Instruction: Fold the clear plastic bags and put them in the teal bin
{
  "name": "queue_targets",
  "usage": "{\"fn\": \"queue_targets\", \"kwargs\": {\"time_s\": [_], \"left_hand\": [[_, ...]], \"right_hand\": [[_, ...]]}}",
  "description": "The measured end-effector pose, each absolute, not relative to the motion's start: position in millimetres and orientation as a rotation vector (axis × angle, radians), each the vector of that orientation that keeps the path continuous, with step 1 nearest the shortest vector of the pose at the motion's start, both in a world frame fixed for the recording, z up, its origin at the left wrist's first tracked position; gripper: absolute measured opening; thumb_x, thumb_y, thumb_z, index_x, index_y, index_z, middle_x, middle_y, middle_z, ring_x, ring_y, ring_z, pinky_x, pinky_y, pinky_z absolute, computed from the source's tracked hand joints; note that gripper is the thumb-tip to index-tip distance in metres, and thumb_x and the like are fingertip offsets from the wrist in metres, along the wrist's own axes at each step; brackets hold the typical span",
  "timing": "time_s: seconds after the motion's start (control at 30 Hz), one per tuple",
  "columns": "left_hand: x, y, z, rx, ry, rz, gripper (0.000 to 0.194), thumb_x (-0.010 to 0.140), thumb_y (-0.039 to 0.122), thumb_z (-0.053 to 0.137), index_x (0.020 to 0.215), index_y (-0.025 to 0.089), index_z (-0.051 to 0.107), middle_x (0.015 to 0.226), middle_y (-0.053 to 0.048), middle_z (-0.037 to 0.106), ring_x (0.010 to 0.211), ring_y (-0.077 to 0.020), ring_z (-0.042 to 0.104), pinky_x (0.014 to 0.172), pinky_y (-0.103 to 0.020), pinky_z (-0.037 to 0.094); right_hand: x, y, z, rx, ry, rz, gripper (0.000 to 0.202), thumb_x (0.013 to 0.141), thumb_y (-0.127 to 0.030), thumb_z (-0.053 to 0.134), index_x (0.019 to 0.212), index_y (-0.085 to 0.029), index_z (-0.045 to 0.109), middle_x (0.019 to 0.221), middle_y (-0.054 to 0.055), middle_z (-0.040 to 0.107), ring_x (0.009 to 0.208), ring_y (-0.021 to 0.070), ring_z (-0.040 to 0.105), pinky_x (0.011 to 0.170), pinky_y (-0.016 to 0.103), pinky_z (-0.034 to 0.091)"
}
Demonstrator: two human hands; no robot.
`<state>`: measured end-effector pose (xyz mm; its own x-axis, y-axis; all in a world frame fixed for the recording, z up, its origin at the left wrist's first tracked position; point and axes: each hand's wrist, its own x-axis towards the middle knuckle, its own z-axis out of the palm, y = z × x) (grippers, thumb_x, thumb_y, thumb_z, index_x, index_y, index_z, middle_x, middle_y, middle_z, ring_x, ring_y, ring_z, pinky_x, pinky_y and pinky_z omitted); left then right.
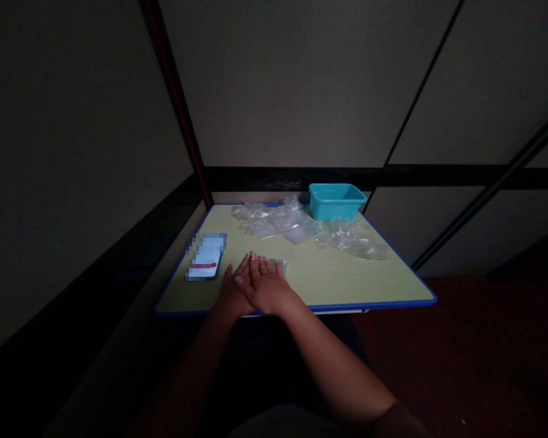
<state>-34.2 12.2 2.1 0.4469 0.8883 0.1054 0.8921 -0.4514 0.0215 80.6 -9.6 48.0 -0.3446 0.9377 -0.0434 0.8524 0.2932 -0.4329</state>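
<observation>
Both of my hands lie flat near the front edge of the pale table. My right hand, fingers stretched forward, partly overlaps my left hand, whose fingers are also extended. Under the right fingers a small clear plastic bag shows at one side; the rest of it is hidden by my hands. Beyond my fingers, crumpled clear plastic bags are heaped toward the back of the table. More clear bags lie to the right of that heap.
A turquoise plastic basket stands at the back right of the table. To the left of my hands lies a phone with a lit screen, partly pixelated. A panelled wall rises behind the table, and dark red floor shows at right.
</observation>
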Motion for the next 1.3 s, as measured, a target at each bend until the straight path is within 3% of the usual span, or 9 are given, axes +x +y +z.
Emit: {"fn": "queue_targets", "kwargs": {"time_s": [0.4, 0.63, 1.0, 1.13, 1.3], "left_hand": [[-25.2, 8.3, 17.8, -2.628, -1.808, -0.016, 0.069, 0.085, 0.035, 0.034, 0.148, 0.011, 0.018, 0.155, -0.010, 0.014, 0.143, -0.0209, 0.013, 0.112, -0.049, 0.015], [-24.0, 9.7, 19.2, -2.668, -1.803, -0.007, 0.084, 0.079, 0.050, 0.044, 0.148, 0.010, 0.017, 0.155, -0.012, 0.011, 0.143, -0.0248, 0.010, 0.112, -0.050, 0.014], [-23.8, 8.9, 16.3, -2.642, -1.799, -0.077, 0.091, 0.079, 0.063, 0.044, 0.147, 0.009, 0.018, 0.155, -0.015, 0.013, 0.143, -0.0270, 0.012, 0.112, -0.051, 0.015], [-23.5, 9.1, 16.6, -2.626, -1.787, -0.087, 0.078, 0.087, 0.057, 0.036, 0.147, 0.011, 0.020, 0.155, -0.012, 0.016, 0.143, -0.0255, 0.012, 0.112, -0.051, 0.016], [-23.1, 10.1, 16.7, -2.601, -1.808, -0.109, 0.054, 0.095, 0.035, 0.020, 0.147, 0.017, 0.024, 0.154, -0.007, 0.022, 0.142, -0.0202, 0.015, 0.111, -0.050, 0.019]], "right_hand": [[112.3, -14.0, 35.8, -1.658, -2.408, 0.434, 0.079, 0.092, -0.059, 0.007, 0.146, -0.004, 0.021, 0.152, 0.016, 0.018, 0.143, 0.0214, 0.011, 0.113, 0.050, -0.005], [131.6, -14.5, 34.5, -1.587, -2.485, 0.447, 0.071, 0.095, -0.053, 0.011, 0.147, -0.007, 0.018, 0.153, 0.014, 0.016, 0.143, 0.0204, 0.009, 0.113, 0.052, -0.003], [153.5, -16.8, 23.6, -1.582, -2.523, 0.269, 0.072, 0.095, -0.053, 0.018, 0.146, -0.003, 0.021, 0.152, 0.017, 0.016, 0.142, 0.0228, 0.012, 0.114, 0.045, 0.010], [158.5, -20.0, 22.9, -1.629, -2.496, 0.246, 0.074, 0.094, -0.055, 0.018, 0.146, -0.002, 0.021, 0.152, 0.017, 0.016, 0.142, 0.0233, 0.012, 0.114, 0.045, 0.011], [159.8, -24.5, 27.6, -1.676, -2.469, 0.285, 0.071, 0.094, -0.052, 0.020, 0.147, -0.005, 0.021, 0.153, 0.016, 0.015, 0.142, 0.0231, 0.012, 0.114, 0.047, 0.011]]}}
